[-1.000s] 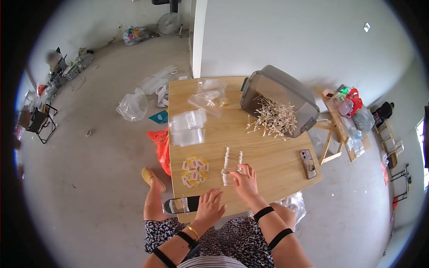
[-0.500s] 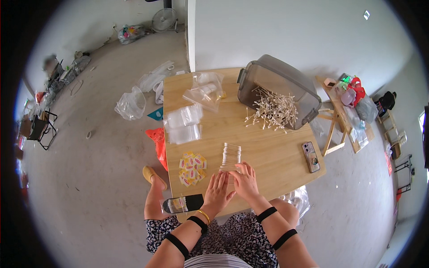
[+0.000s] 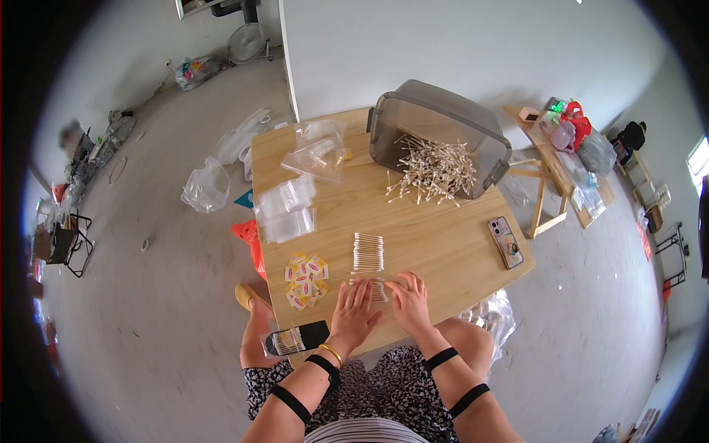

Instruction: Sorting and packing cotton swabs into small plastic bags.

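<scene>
Two groups of cotton swabs lie in front of me on the table. The farther one is a neat row of cotton swabs (image 3: 368, 252), untouched. A smaller group of cotton swabs (image 3: 379, 291) lies nearer, between my hands. My left hand (image 3: 354, 314) rests palm down with fingers stretched out, at the left ends of the nearer group. My right hand (image 3: 410, 303) is at its right ends, fingers bent but apart, gripping nothing that I can see. Left of my hands are a pile of small yellow and white labels (image 3: 306, 280) and a black pouch (image 3: 297, 338) with swabs and a label on it.
At the back of the wooden table (image 3: 436, 244), a grey see-through bin (image 3: 436, 111) lies tipped, loose swabs (image 3: 436, 170) spilling from it. Clear plastic bags (image 3: 286, 210) lie at the left. A phone (image 3: 505, 242) lies near the right edge. Beyond stands a cluttered wooden side table (image 3: 591, 203).
A gap has opened between the farther row of swabs and the nearer group at my hands. My right hand has drawn slightly away from the left. The whole view has shifted a little.
</scene>
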`<state>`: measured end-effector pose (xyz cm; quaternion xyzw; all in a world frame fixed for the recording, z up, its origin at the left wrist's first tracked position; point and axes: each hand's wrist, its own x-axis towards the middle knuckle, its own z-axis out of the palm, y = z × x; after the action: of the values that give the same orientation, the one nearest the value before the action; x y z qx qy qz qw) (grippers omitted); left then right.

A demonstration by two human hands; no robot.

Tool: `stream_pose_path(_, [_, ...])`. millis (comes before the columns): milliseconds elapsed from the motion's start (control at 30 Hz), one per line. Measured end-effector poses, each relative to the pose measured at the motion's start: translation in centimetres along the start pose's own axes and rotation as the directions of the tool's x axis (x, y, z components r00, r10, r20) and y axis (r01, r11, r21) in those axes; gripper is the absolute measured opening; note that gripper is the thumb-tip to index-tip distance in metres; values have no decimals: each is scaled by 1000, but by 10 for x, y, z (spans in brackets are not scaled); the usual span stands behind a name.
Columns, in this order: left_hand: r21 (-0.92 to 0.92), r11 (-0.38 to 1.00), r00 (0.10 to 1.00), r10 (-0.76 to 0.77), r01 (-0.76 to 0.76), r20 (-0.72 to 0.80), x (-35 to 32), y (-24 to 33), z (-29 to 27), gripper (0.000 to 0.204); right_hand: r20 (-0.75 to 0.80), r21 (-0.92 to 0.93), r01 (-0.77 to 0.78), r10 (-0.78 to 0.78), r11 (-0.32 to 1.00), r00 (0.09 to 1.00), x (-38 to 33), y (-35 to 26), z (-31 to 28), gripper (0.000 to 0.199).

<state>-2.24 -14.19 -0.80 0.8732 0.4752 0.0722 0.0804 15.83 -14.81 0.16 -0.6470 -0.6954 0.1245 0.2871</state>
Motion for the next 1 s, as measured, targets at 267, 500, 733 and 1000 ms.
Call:
stream_pose_path(267, [13,1000,998,22,-22,-52,-3,0,6,77,27,-36,49,-48,998,999,23,-6,8,36])
stream_pose_path(500, [-16,1000,999,15,-16,-49,-1,2,5,76,60,-18,26,-25,999,998,16,2,5,36])
stream_pose_path(733, [-30,999,997,23,-25,-72,1,1,3,75,99,-25,46,-44,999,994,15,-1,5,38])
stream_pose_path(1000, [-82,996,999,25,-27,-28,-3,5,-2,74,109,36,44,-48,998,993,18,-3,2,38])
